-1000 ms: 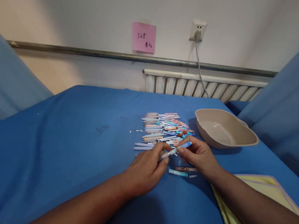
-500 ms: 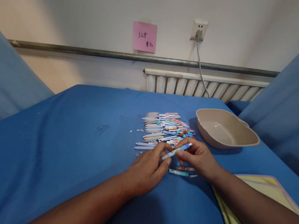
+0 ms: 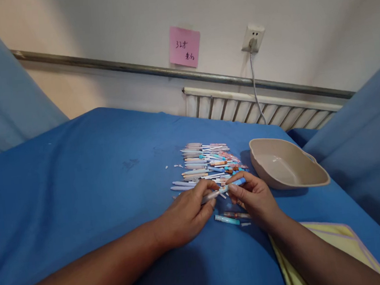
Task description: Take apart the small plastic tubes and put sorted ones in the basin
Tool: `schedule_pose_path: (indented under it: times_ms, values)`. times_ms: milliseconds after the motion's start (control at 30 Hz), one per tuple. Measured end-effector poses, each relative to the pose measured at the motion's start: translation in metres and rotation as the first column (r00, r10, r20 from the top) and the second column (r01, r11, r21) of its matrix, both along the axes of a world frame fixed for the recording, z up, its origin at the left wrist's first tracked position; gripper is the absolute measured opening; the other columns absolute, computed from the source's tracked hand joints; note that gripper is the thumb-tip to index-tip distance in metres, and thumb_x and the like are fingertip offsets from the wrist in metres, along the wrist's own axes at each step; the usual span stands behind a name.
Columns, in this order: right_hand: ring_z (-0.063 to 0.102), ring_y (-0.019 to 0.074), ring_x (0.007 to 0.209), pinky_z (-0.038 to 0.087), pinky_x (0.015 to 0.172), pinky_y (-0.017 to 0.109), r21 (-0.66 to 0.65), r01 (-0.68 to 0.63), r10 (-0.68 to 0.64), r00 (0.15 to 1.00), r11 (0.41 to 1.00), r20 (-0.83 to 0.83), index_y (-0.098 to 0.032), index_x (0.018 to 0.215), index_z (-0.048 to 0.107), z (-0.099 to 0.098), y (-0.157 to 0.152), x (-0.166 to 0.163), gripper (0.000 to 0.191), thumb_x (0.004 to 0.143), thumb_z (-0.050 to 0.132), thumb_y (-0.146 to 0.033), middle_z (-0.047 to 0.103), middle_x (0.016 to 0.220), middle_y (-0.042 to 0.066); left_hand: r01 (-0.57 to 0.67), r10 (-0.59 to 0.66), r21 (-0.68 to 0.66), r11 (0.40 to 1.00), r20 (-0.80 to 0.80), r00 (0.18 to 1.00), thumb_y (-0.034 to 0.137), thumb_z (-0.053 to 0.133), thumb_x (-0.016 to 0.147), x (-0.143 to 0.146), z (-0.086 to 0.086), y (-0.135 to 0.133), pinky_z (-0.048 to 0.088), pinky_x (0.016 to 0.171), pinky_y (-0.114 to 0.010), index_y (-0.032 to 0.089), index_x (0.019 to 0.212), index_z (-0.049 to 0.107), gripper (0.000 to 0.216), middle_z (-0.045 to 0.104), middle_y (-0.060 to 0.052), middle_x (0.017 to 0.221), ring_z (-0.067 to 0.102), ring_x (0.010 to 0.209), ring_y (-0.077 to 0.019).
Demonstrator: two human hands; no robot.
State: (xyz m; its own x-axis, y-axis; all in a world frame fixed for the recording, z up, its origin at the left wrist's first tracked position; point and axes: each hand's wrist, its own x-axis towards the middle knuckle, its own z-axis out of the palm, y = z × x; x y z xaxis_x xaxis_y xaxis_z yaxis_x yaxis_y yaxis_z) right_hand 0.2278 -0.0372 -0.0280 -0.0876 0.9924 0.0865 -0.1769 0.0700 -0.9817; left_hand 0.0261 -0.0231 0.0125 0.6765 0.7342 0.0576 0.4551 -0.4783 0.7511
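My left hand (image 3: 189, 209) pinches the pale grey-white end of a pen (image 3: 224, 189) between thumb and fingers. On the pen's blue, patterned end, my right hand (image 3: 253, 194) has a pinch grip too. The pen lies slantwise between both hands, its blue end higher and to the right; part of it is hidden by the fingers. Just beyond the hands is a spread of pen parts (image 3: 196, 161), with pale barrels on the left and thin white refills and coloured pieces on the right. Below my right hand lie a teal pen barrel (image 3: 227, 220) and a brownish, clear one (image 3: 232, 214).
A beige basin (image 3: 289, 162) stands right of the pen parts on the blue cloth (image 3: 112, 168). A yellow cloth (image 3: 337, 240) lies under my right forearm. Tiny white bits (image 3: 178, 165) lie left of the parts. Behind are a radiator (image 3: 227, 107) and a metal pipe (image 3: 129, 67).
My right hand has shifted slightly right with the blue end, and more of the pale section shows between the hands. The white tip at the blue end no longer shows. My left hand stays nearly still.
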Motion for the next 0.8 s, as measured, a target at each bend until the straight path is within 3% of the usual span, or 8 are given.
schedule_pose_path:
  times_ms: [133,300,567,800]
  values:
    - [0.050,0.0081,0.051,0.035,0.049,0.019,0.008,0.010,-0.010,1.000,1.000,-0.011,-0.019,0.084,0.063,0.000,-0.001,0.002,0.016,0.078,0.071,-0.032,0.057,0.057,-0.004,0.030,-0.028,-0.060,0.998,0.045,0.999,0.032,0.038,0.095,0.000,-0.004,0.004,0.044,0.079,-0.031,0.021,0.113,0.044,0.021,0.065,-0.003,0.098,0.059,0.089,-0.0175]
    - [0.051,0.0085,0.051,0.035,0.049,0.019,0.002,0.021,-0.021,1.000,1.000,-0.004,-0.019,0.084,0.062,0.000,-0.002,0.002,0.018,0.077,0.071,-0.033,0.057,0.056,-0.004,-0.018,0.017,-0.055,0.998,-0.007,1.000,0.036,0.039,0.094,0.001,-0.006,0.009,0.044,0.072,-0.029,0.020,0.103,0.052,0.022,0.063,-0.002,0.090,0.057,0.082,-0.0174]
    - [0.052,0.0098,0.050,0.039,0.049,0.021,0.028,0.030,-0.031,0.999,0.999,0.034,-0.020,0.082,0.062,0.006,-0.004,0.000,0.018,0.076,0.071,-0.035,0.058,0.058,-0.004,-0.042,0.043,-0.046,0.998,0.023,0.999,0.041,0.035,0.096,0.002,0.003,0.006,0.042,0.068,-0.028,0.020,0.098,0.055,0.029,0.059,0.000,0.081,0.053,0.074,-0.0158]
    - [0.051,0.0107,0.052,0.038,0.052,0.023,0.073,0.093,-0.090,0.995,0.993,-0.045,-0.020,0.083,0.063,0.005,-0.005,0.002,0.014,0.079,0.070,-0.031,0.057,0.059,-0.003,-0.058,0.060,-0.035,0.998,0.056,0.997,0.037,0.039,0.093,0.003,0.004,0.004,0.042,0.066,-0.027,0.020,0.099,0.058,0.025,0.059,0.000,0.078,0.051,0.070,-0.0147]
